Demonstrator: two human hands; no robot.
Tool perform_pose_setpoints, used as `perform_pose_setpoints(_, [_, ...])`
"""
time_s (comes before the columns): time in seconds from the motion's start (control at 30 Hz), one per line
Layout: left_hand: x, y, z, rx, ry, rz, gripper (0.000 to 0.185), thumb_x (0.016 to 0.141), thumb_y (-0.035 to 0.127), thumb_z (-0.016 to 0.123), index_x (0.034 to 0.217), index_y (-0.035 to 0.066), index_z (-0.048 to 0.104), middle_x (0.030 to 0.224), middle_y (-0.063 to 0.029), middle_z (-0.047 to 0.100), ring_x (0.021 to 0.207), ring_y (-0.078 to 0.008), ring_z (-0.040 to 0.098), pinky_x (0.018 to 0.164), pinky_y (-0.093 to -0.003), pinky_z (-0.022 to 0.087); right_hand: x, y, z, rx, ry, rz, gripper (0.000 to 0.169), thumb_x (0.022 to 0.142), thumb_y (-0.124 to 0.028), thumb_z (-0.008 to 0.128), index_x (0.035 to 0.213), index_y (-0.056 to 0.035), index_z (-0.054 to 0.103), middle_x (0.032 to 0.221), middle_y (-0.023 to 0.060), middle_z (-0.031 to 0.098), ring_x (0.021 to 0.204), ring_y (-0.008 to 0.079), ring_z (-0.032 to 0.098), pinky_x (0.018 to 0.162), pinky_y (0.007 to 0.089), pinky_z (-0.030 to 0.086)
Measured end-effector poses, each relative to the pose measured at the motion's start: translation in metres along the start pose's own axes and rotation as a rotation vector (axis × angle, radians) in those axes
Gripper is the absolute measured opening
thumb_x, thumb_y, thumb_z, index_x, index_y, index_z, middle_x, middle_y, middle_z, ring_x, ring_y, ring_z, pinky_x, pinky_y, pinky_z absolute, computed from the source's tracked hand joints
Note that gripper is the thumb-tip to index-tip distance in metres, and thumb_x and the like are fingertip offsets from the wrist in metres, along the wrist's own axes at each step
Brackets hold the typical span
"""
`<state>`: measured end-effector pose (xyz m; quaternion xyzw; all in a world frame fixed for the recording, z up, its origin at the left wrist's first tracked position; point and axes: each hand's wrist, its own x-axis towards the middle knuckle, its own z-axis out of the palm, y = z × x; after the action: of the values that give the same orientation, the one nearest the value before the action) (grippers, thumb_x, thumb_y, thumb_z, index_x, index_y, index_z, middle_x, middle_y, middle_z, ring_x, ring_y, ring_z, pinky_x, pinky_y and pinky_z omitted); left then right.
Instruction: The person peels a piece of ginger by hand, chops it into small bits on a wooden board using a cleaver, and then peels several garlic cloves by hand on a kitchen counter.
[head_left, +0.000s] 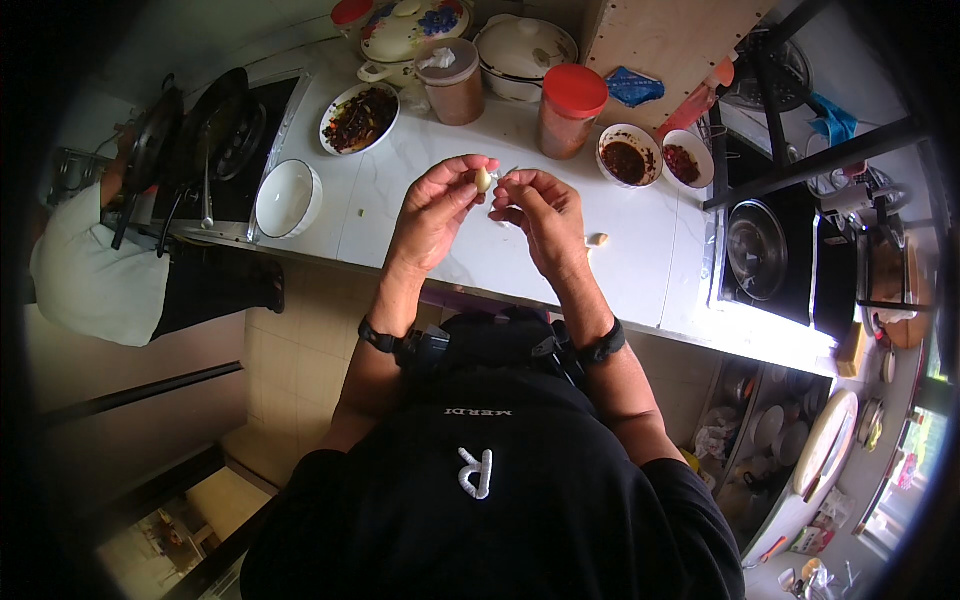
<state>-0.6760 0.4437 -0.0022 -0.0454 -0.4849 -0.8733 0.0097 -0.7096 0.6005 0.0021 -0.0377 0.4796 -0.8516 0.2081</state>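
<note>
Above the white marbled countertop (457, 262), my left hand (439, 214) pinches a pale garlic clove (483, 180) between thumb and fingertips. My right hand (551, 217) is close beside it, thumb and fingers drawn together on a thin, whitish scrap that looks like garlic skin (512, 172). More pale scraps show between the two hands, partly hidden by the right fingers. On the counter just right of my right wrist lies another garlic clove (598, 239), with a light piece partly covered by the wrist.
Across the back stand a red-lidded jar (573, 112), a brown-filled container (454, 86), lidded pots (525, 56) and a dish of cooked food (360, 118). Sauce bowls (629, 156) sit right; a white bowl (289, 199) sits left. A person (105, 262) handles a wok (154, 139) at the left stove.
</note>
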Motion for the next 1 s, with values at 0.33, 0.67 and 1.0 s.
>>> perform_pose_setpoints(0.33, [0.000, -0.003, -0.001, 0.148, -0.042, 0.039, 0.026, 0.090, 0.001, 0.051, 0.115, 0.000, 0.057, 0.112, -0.0099, 0.061, 0.100, -0.0145, 0.056, 0.090, -0.0294, 0.043, 0.002, 0.005, 0.000, -0.135, 0.016, -0.027, 0.014, 0.086, -0.007, 0.058, 0.091, 0.0056, 0.059, 0.080, 0.0094, 0.063, 0.067, 0.0161, 0.062, 0.069, 0.0290, 0.052])
perform_pose_setpoints(0.67, [0.000, -0.011, 0.000, -0.109, -0.018, -0.055, 0.024, 0.090, 0.006, 0.055, 0.114, 0.003, 0.056, 0.109, -0.0084, 0.061, 0.099, -0.0152, 0.057, 0.088, -0.0307, 0.045, 0.002, 0.006, 0.004, -0.023, 0.052, 0.001, 0.014, 0.082, -0.007, 0.060, 0.084, 0.0067, 0.058, 0.073, 0.0083, 0.062, 0.063, 0.0129, 0.058, 0.061, 0.0254, 0.049])
perform_pose_setpoints(1.0, [0.001, -0.018, -0.006, -0.240, 0.025, -0.090, 0.021, 0.088, 0.006, 0.058, 0.109, 0.005, 0.055, 0.103, -0.0089, 0.062, 0.093, -0.0164, 0.059, 0.087, -0.0304, 0.046, 0.001, 0.009, 0.005, -0.023, 0.073, 0.003, 0.014, 0.083, -0.007, 0.058, 0.083, 0.0065, 0.058, 0.074, 0.0088, 0.062, 0.064, 0.0134, 0.059, 0.062, 0.0257, 0.050])
